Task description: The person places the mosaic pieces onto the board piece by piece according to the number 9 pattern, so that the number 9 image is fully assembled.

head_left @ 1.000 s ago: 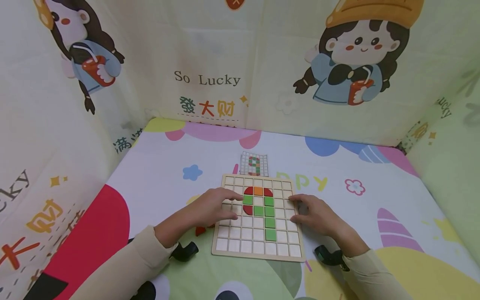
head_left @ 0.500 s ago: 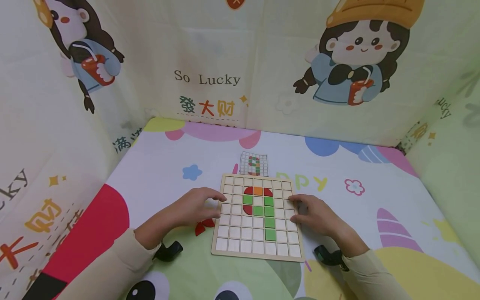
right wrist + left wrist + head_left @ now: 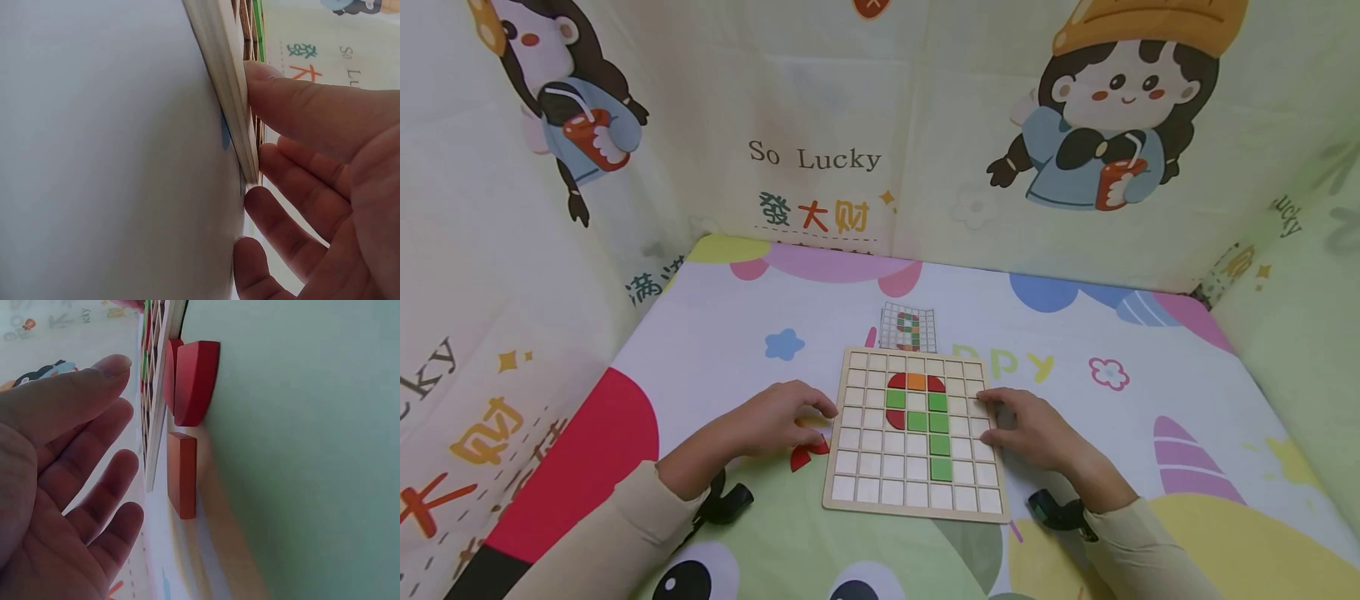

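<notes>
A square wooden grid board (image 3: pixel 891 493) lies on the table, with green, red and orange pieces set in some of its cells. My left hand (image 3: pixel 767 421) hovers just off the board's left edge, fingers loosely bent and nothing between them. Beneath it lie red curved pieces (image 3: pixel 199 384), close beside the board, and an orange block (image 3: pixel 183 475) in the left wrist view; the hand mostly covers that block in the head view. At the right edge my right hand (image 3: pixel 1033 429) rests thumb and fingertips against the rim, without gripping it.
Behind the board lies a small printed card (image 3: pixel 908 329) showing a coloured grid pattern. A patterned cloth (image 3: pixel 1075 333) covers the table. Printed fabric walls (image 3: pixel 925 167) rise at the back and both sides.
My left hand has drawn back leftward from over the board to beside its left edge, uncovering the left columns. The right hand and the pieces on the board stay put.
</notes>
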`<state>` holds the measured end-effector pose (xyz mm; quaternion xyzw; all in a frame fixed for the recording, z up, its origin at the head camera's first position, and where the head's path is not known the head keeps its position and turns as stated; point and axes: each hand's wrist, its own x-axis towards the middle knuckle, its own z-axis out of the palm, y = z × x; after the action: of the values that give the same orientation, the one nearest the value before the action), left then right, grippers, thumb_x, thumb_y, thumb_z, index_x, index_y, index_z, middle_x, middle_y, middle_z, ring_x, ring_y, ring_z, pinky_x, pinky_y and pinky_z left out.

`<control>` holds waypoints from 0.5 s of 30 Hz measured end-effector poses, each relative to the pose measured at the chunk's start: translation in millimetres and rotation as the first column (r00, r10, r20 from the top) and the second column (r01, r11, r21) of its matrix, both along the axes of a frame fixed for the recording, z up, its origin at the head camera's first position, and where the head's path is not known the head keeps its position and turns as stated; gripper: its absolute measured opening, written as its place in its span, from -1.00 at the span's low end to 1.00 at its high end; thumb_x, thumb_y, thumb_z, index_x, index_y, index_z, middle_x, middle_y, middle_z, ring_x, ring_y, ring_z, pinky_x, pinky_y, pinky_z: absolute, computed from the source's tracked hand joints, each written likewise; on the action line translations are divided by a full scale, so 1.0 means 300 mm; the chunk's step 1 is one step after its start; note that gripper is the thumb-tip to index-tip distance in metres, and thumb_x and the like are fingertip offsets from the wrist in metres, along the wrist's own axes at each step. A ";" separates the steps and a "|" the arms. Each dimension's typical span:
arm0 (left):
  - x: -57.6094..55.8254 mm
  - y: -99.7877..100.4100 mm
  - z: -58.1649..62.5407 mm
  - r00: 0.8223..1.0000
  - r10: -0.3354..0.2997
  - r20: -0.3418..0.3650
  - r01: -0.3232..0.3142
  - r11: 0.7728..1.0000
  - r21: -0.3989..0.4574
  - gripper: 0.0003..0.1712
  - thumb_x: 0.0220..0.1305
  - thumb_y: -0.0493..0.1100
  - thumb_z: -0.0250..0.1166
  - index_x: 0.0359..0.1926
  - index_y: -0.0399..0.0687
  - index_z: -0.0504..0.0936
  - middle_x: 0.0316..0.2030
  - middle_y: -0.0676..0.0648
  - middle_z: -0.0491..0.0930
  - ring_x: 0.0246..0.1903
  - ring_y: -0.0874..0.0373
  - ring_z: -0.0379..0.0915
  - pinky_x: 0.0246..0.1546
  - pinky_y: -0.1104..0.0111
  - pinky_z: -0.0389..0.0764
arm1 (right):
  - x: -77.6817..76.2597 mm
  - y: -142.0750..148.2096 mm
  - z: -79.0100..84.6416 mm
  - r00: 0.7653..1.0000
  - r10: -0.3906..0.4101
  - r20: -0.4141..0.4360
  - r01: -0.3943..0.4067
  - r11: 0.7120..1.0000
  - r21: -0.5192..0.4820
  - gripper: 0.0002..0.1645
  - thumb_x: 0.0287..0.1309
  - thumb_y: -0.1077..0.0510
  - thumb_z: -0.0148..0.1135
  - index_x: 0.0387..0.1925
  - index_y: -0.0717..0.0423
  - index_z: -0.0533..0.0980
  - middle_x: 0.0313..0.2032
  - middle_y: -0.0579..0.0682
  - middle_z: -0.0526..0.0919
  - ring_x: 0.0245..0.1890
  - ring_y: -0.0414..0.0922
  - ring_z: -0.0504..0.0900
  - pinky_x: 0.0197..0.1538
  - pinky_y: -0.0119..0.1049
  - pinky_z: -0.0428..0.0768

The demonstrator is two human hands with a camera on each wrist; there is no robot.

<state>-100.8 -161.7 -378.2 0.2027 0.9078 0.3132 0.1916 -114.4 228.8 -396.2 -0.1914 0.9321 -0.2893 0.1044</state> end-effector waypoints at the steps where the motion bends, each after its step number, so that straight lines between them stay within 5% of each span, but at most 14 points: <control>1: 0.000 -0.002 -0.001 1.000 -0.005 0.005 0.005 1.000 0.006 -0.67 0.20 -0.19 0.46 0.01 0.00 0.70 -0.05 0.11 0.59 0.05 0.05 0.43 -0.02 0.21 0.55 | 0.000 0.000 0.001 1.000 0.001 0.000 -0.001 1.000 -0.002 -0.35 0.12 0.16 0.45 0.23 0.26 0.49 0.18 0.22 0.54 0.24 0.25 0.42 0.24 0.19 0.36; 15: -0.010 -0.012 -0.035 0.995 -0.094 0.039 0.091 0.994 0.068 -0.75 0.17 -0.28 0.47 -0.12 -0.01 0.70 -0.22 0.15 0.57 -0.17 0.15 0.46 -0.18 0.33 0.58 | 0.002 -0.003 0.003 1.000 -0.001 -0.002 0.001 1.000 -0.009 -0.36 0.11 0.18 0.46 0.22 0.27 0.49 0.18 0.22 0.54 0.24 0.24 0.43 0.24 0.19 0.36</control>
<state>-103.9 -165.4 -388.8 0.2441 0.8824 0.3382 0.2180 -113.8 227.8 -395.4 -0.1915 0.9311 -0.2932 0.1022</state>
